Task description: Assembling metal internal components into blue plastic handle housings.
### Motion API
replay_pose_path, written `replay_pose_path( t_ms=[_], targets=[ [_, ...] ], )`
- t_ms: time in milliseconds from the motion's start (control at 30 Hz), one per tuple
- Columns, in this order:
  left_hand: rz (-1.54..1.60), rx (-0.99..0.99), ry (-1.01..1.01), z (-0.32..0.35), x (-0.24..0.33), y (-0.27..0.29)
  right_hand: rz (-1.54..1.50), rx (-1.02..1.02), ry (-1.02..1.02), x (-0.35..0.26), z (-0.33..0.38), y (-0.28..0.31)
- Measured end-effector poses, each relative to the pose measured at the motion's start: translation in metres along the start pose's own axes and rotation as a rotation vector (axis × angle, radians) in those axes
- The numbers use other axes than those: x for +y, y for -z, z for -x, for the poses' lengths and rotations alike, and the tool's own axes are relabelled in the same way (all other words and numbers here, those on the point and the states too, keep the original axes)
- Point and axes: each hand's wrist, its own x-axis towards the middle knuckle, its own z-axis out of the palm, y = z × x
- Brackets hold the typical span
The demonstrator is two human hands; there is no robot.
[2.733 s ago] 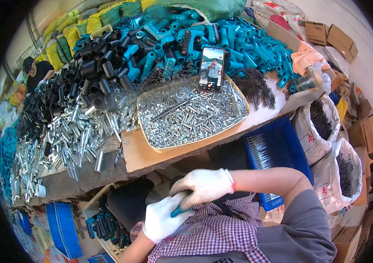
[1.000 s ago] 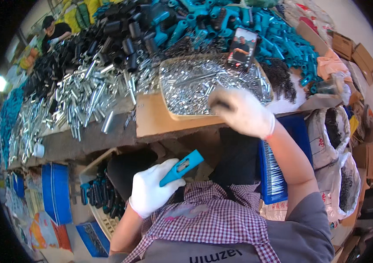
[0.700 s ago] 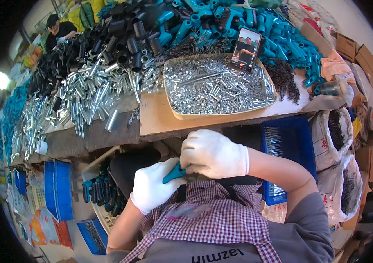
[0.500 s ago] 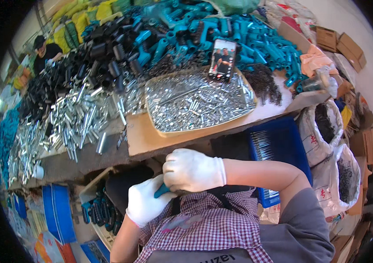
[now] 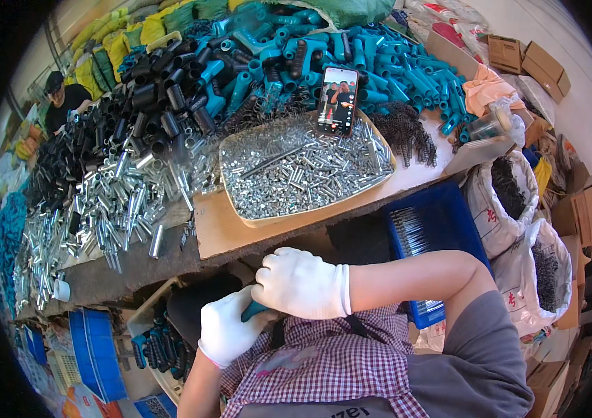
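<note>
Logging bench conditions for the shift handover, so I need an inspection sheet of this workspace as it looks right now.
Surface: long worktable, mostly buried in parts.
Job's things: small teal plastic handle, mostly hidden between both hands.
Clutter: shallow tray of small silver metal pins, propped smartphone, silver tubes, black tubes, teal handles, dark springs.
Grippers: white-gloved left hand and right hand closed on the handle.
Cables: nothing seen.
Surroundings: blue crate, white sacks, cardboard boxes, another person.
</note>
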Motion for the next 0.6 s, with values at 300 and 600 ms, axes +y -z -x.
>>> replay_pose_path(
  t_ms=[300, 600],
  targets=[
    [-0.103, -0.036, -0.021, 0.004, -0.011, -0.008, 0.215, -0.135, 0.133, -0.024, -0.004, 0.010],
    [-0.143, 0.013, -0.067, 0.006, -0.007, -0.013, -0.364, -0.377, -0.181, 0.024, -0.023, 0.015]
  ],
)
